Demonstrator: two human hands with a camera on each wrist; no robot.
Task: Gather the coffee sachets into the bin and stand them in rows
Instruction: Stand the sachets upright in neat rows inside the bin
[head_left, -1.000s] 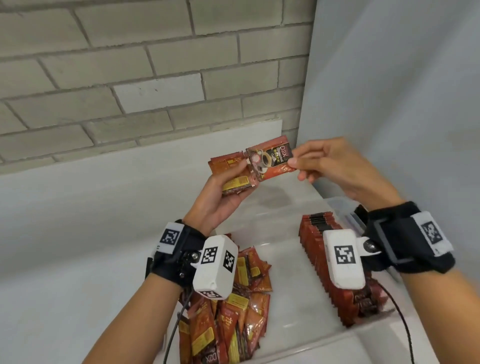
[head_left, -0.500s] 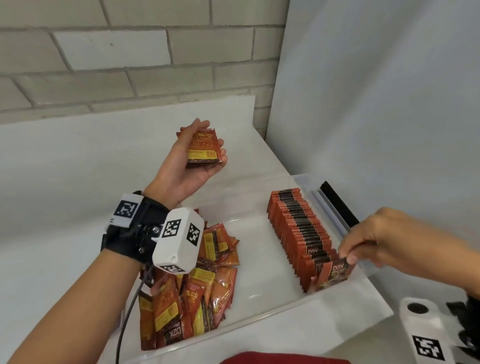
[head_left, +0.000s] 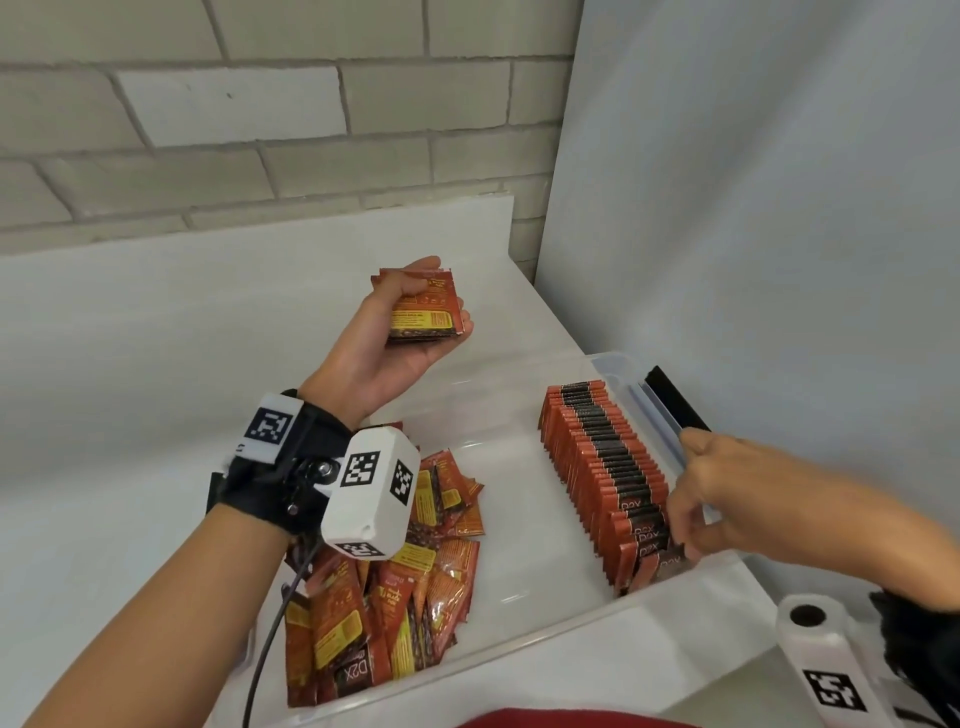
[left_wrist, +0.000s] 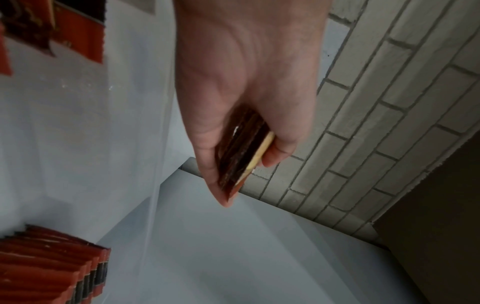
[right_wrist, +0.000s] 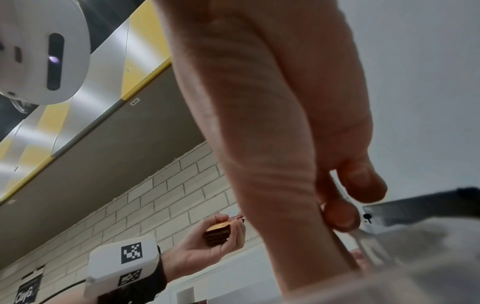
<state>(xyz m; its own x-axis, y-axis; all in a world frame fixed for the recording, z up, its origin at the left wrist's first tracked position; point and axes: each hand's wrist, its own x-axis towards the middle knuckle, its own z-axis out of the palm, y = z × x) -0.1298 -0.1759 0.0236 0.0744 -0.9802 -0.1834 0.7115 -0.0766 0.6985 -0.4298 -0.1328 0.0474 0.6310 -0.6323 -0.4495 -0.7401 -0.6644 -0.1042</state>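
The left hand (head_left: 395, 338) grips a small stack of sachets (head_left: 427, 307) up high; the right hand (head_left: 722, 499) pinches the front sachet (head_left: 667, 564) of the row (head_left: 597, 462) in the bin (head_left: 613, 613)

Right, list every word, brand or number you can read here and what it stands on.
"D2X": on a loose sachet in the heap.
"D2X": on the front sachets of the standing row.
"Clay": on a dark wall sign, rest cut off.
Held sachets: print too blurred.
Wrist tags: patterns, no words.
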